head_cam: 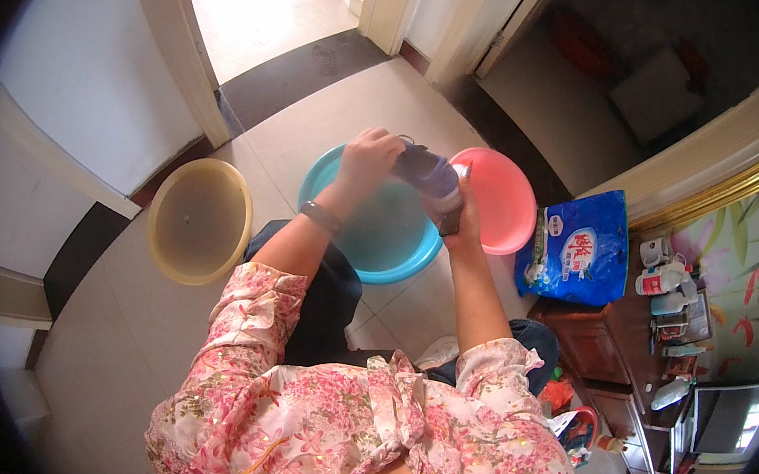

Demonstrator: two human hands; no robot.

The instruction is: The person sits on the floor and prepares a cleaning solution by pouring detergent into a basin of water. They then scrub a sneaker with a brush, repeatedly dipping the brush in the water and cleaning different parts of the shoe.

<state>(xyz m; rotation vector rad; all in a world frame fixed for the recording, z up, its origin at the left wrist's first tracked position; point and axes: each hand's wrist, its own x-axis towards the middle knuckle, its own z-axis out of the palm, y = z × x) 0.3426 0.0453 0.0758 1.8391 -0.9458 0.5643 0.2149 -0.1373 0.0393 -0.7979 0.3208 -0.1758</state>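
Above a turquoise plastic basin [386, 280] that holds cloudy water, both hands hold a dark blue item [426, 171], which looks like a shoe with a pale edge. My left hand [371, 158], a dark bangle on its wrist, grips the far left end. At the right end, my right hand [464, 212] is wrapped around the item, and a small white and orange thing [466, 170] shows by its fingers. Just behind that hand stands a pink plastic basin [514, 205]. The fingertips of both hands are partly hidden.
A tan basin [245, 225] with murky liquid stands at left on the tiled floor [135, 324]. At right, a blue printed detergent bag [595, 249] is beside a brown wooden cabinet [587, 340] with bottles on top. Door frames and walls border the floor ahead.
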